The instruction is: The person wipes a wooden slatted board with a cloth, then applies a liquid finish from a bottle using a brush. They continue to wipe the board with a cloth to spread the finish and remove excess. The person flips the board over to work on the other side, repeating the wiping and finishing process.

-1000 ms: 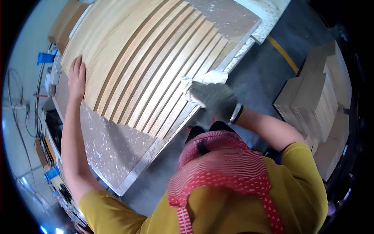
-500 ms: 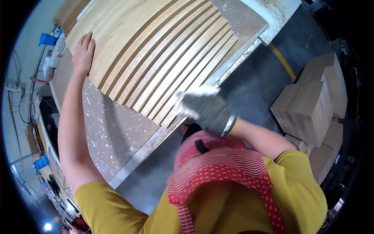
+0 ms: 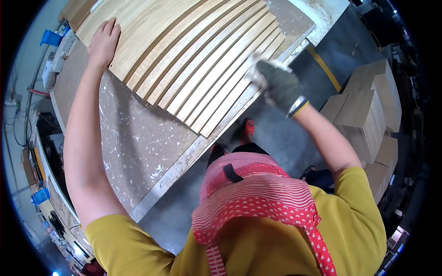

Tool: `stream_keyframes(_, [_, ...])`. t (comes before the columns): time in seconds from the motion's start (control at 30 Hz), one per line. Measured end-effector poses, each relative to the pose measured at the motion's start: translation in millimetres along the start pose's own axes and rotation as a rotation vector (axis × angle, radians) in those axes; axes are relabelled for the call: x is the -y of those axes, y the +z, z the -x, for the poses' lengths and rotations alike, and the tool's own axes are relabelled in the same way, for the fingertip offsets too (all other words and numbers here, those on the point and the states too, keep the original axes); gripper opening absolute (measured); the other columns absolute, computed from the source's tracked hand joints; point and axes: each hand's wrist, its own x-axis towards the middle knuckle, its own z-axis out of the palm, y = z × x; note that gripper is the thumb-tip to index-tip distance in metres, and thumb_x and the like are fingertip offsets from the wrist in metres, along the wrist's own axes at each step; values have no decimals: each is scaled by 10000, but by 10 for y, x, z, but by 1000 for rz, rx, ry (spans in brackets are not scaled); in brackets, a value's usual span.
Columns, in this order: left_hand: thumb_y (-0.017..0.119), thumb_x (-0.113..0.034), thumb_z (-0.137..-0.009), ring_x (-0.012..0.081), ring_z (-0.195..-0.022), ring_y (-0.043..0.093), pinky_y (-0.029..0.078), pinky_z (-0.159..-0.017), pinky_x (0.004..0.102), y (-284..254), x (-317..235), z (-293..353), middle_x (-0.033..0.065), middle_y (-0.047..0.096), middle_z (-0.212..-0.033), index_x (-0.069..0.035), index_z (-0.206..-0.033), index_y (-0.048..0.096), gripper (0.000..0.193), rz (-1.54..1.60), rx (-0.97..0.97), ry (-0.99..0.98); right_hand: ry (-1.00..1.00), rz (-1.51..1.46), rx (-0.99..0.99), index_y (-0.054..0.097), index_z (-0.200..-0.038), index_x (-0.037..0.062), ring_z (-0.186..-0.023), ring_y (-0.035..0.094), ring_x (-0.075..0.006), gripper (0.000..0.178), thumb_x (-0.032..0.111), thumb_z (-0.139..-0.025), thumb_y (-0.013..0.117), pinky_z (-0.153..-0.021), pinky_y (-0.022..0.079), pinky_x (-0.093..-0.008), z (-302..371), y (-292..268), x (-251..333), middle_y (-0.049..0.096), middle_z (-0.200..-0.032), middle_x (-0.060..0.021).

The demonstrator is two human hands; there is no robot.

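Several pale wooden boards (image 3: 152, 41) lie overlapped on the worktable (image 3: 133, 147), their long edges stepped like stairs toward me. Bare and flat, my left hand (image 3: 103, 45) rests on the left end of the top board, fingers stretched out along it. My right hand (image 3: 282, 85) wears a dark green glove with a pale cuff. It is closed on a crumpled white cloth (image 3: 256, 72), blurred by motion, at the lowest boards' right-hand edges beside the table rim. The fingertips of that hand are hidden.
Brown cardboard boxes (image 3: 363, 119) are stacked on the floor to the right, near a yellow floor line (image 3: 324, 69). Blue bins (image 3: 51, 37) and a shelf with small items stand along the left. The table's metal rim (image 3: 184, 163) runs diagonally in front of me.
My right hand has swept the white cloth up and to the right along the boards' edges. My left hand stays on the top board, sitting slightly higher in view.
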Motion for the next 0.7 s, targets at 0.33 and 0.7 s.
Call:
stream_keyframes(0.33, [363, -476, -925, 293, -1296, 439, 347, -1054, 439, 87, 34, -13, 78, 460, -1424, -204, -1390, 465, 548, -9, -15, -7, -328, -16, 64, 501, -1342, 109, -1018, 633, -303, 464, 215, -890, 514, -880, 498, -404, 558, 484, 741, 613, -1233, -137])
stream_keyframes(0.7, [356, -510, -934, 286, -1326, 410, 336, -1070, 412, 218, 289, -165, 89, 421, -1455, -195, -1410, 440, 578, -36, -25, 105, -263, -206, -87, 501, -1334, 75, -906, 644, -268, 449, 108, -886, 488, -758, 503, -424, 911, 846, 1267, 622, -1205, -145])
